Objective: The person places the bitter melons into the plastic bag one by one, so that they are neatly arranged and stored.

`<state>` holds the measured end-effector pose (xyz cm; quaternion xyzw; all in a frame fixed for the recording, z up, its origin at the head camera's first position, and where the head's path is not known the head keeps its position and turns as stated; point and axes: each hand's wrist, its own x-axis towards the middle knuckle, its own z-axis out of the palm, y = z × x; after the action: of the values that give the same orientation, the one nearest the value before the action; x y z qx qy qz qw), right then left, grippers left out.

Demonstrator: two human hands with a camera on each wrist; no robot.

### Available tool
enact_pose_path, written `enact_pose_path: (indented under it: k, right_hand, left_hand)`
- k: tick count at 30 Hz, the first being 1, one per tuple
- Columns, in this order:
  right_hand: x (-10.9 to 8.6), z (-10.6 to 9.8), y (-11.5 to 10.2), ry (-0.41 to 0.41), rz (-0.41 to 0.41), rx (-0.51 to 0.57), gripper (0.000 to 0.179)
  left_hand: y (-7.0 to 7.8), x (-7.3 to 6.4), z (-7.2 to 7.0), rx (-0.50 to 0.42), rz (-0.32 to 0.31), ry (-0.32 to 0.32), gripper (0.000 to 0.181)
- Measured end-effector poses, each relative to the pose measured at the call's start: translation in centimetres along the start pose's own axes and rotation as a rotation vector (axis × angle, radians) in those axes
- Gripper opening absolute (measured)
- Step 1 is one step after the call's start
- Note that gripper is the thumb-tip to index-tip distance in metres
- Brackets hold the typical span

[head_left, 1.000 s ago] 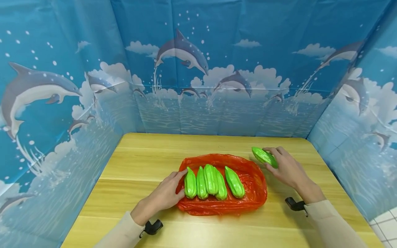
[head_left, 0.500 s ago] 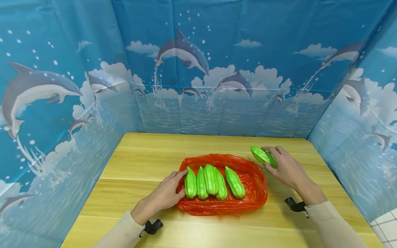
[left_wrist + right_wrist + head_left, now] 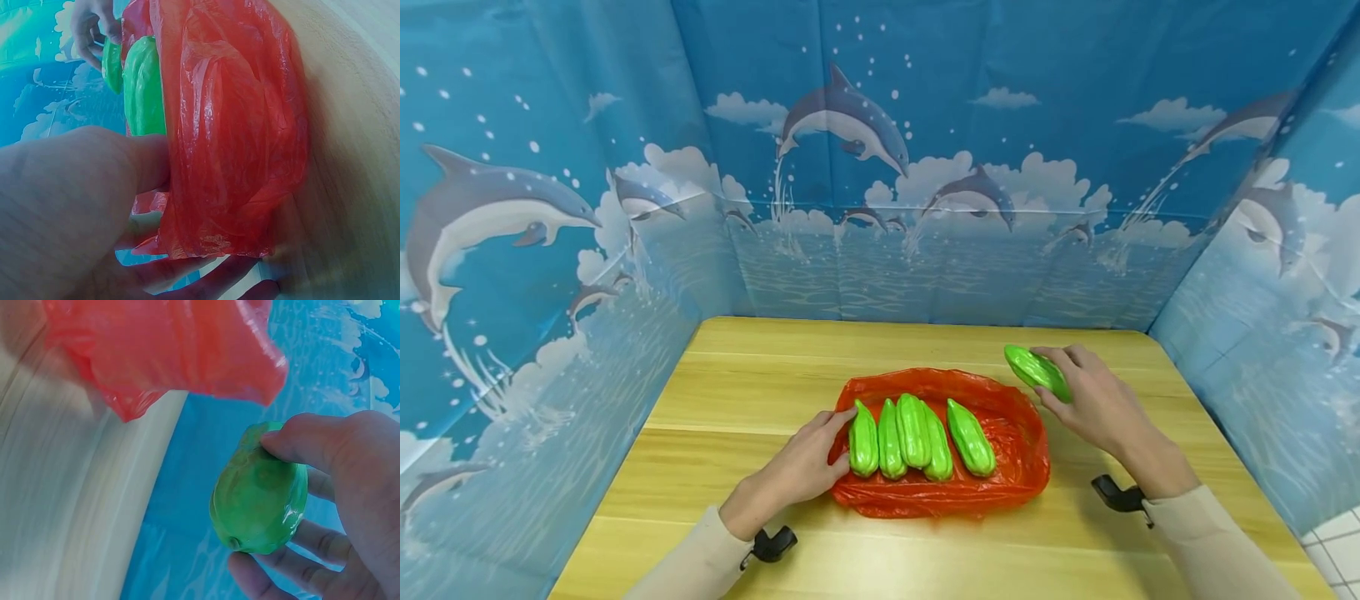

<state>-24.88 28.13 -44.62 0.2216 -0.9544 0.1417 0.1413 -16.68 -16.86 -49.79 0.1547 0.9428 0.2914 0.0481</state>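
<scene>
A red plastic bag [image 3: 917, 500] lies spread open like a shallow tray on the wooden table. Several glossy green ridged gourds [image 3: 973, 443] lie side by side in it, one partly on top of its neighbour. At the bag's left end, my left hand [image 3: 799, 465] holds the rim, its thumb reaching inside the edge in the left wrist view. Beyond the bag's right end, my right hand [image 3: 1097, 407] grips another green gourd [image 3: 256, 500] between thumb and fingers. This gourd is held tilted, off the table, its tapered end towards the far left in the head view.
Wooden table [image 3: 737, 383] surrounds the bag on every side. A blue dolphin-print curtain [image 3: 925, 275] stands behind the table and along its left and right sides. White floor tiles [image 3: 1345, 550] show at the lower right.
My right hand has risen very slightly with the gourd. My left hand and the gourds in the bag keep their places; the head view has shifted a little.
</scene>
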Motion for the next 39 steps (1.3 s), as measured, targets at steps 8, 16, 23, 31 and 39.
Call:
enact_pose_path:
  k: [8, 16, 23, 31, 39]
  right_hand:
    - [0.1, -0.4, -1.4, -0.002, -0.01, -0.017, 0.065]
    - [0.2, -0.7, -2.3, -0.018, -0.017, -0.018, 0.065]
    - [0.3, -1.0, -3.2, 0.0, -0.028, -0.031, 0.065]
    - [0.3, -1.2, -4.3, 0.007, -0.029, -0.017, 0.063]
    - [0.3, -1.2, -5.6, -0.01, -0.015, -0.011, 0.062]
  left_hand:
    - [0.1, 0.0, 0.0, 0.001, 0.001, 0.002, 0.072]
    - [0.2, 0.0, 0.0, 0.003, 0.0, 0.002, 0.071]
    - [0.2, 0.2, -0.1, -0.001, 0.0, 0.003, 0.072]
    - [0.2, 0.3, -0.1, -0.018, 0.0, 0.012, 0.07]
    - [0.1, 0.2, 0.0, -0.022, 0.003, 0.02, 0.069]
